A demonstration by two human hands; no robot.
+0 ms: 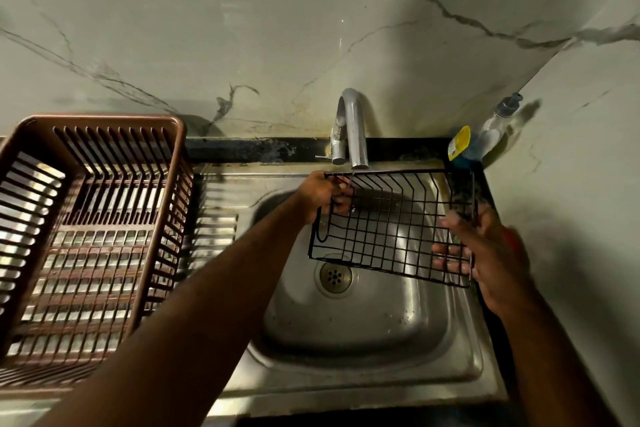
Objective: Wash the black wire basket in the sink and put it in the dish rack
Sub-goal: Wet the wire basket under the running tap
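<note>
In the head view, the black wire basket (391,225) hung over the steel sink (363,322), held between both hands with its open side turned up and toward the wall, its floor grid tilted down toward the person. Its long axis ran left to right, from one grip to the other, roughly level and parallel to the back wall. The left hand (320,196) clasped the basket's left end, fingers curled round the upper rim wire and side wires. The right hand (485,253) gripped the right end, thumb over the rim and fingers (446,255) spread under the floor grid; this hand was somewhat blurred. Just above the left grip stood the faucet (353,128), its spout mouth close over the basket's far rim, with a thin trickle of water falling past the left fingers. Below the basket, between the two grips, the basin lay open, with the drain (335,276) under the near left corner. Beyond the right grip, a soap bottle (498,128) and a yellow-capped container (459,146) stood at the sink's back corner, close to the basket's far right edge. Well to the left of the left grip sat the brown dish rack (86,236) on the drainboard, with its top open.
</note>
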